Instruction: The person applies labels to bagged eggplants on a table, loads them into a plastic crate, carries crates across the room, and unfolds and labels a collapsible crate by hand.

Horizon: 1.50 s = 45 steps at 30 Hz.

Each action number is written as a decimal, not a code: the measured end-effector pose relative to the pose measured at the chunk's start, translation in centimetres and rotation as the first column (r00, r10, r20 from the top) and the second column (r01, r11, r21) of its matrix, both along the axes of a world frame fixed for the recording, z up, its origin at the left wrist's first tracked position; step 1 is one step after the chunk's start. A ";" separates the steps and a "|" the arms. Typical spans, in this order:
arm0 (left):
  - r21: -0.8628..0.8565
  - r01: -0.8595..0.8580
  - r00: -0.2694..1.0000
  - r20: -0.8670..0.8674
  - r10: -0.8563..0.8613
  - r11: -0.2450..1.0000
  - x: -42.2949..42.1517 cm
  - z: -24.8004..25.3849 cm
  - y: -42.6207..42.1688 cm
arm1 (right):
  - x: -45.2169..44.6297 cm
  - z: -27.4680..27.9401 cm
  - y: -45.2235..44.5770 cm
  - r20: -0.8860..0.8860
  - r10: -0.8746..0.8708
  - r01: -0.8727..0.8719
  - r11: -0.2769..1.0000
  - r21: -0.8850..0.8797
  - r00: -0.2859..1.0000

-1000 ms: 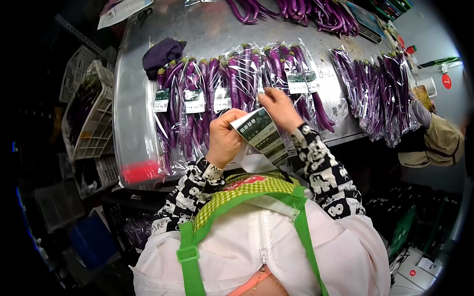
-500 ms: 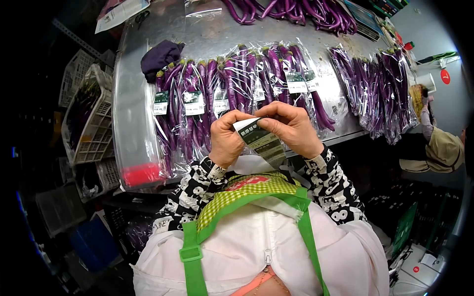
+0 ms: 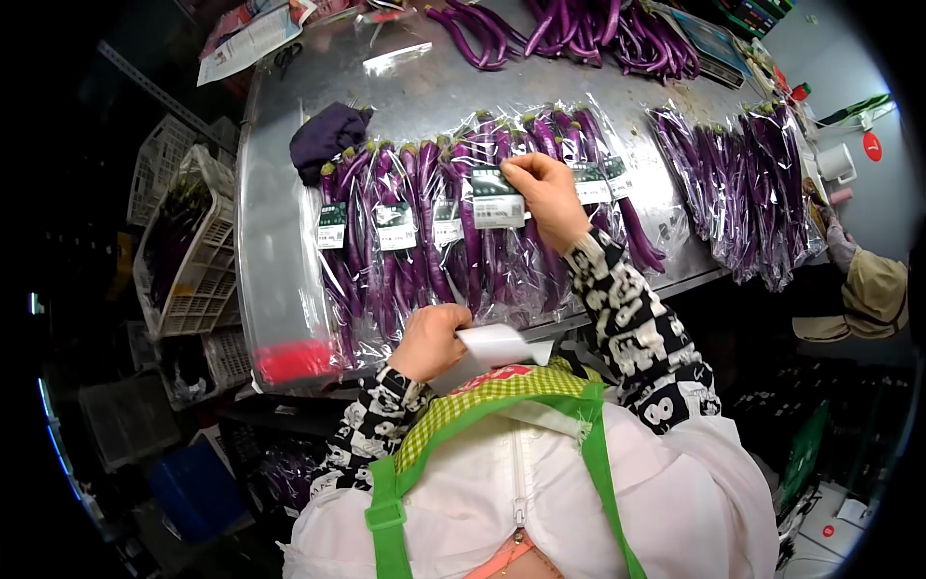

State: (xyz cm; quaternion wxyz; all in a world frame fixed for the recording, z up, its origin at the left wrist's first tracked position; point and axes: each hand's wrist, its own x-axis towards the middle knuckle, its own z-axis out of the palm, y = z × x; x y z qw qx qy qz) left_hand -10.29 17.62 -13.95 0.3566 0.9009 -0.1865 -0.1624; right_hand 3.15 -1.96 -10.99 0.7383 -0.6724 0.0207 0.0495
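Note:
Bagged purple eggplants [image 3: 424, 193] lie in a row on the metal table [image 3: 386, 92], several with green and white labels. My right hand [image 3: 545, 193] pinches the top corner of one label [image 3: 498, 200] over a bag near the row's middle; whether the label touches the plastic cannot be told. Below the row, close to the apron, my left hand [image 3: 431, 343] is closed on a strip of label paper [image 3: 497, 349], its white back facing up.
Dark purple cloth [image 3: 328, 141] lies at the row's left end. Loose eggplants [image 3: 579, 29] are at the back, more bagged ones [image 3: 738, 188] at the right. Crates [image 3: 193, 251] stand left. A person's sleeve [image 3: 873, 289] shows at far right.
A label has come away from the strip in my right hand, which has moved up over the bags. My left hand has lowered with the strip. The view has shifted slightly.

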 end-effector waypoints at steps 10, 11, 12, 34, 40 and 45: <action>-0.581 0.235 0.962 0.255 -0.100 0.779 0.4 3.7 -3.5 | 1.8 -3.9 1.2 0.211 0.074 0.173 0.350 -0.921 0.975; -0.616 0.243 0.957 0.277 -0.083 0.749 0.6 4.1 -3.9 | 1.5 -3.5 0.7 0.178 0.052 0.148 0.356 -0.923 0.983; -0.639 0.241 0.956 0.288 -0.063 0.730 0.9 4.6 -4.3 | 1.1 -3.9 -0.2 0.242 0.067 0.201 0.371 -0.907 0.968; -0.815 0.232 0.966 0.127 -0.227 0.531 4.4 5.8 -20.3 | 0.5 -1.9 -39.8 -0.070 -0.572 -0.071 0.021 -0.997 0.817; -0.791 0.263 0.953 0.123 -0.277 0.553 3.7 5.3 -19.2 | 1.1 2.4 -39.5 0.027 -0.418 -0.012 -0.090 -0.996 0.908; -0.807 0.301 0.942 0.171 -0.287 0.508 2.8 4.3 -17.8 | 1.3 6.4 -40.8 -0.114 -0.396 0.240 0.736 -0.633 0.911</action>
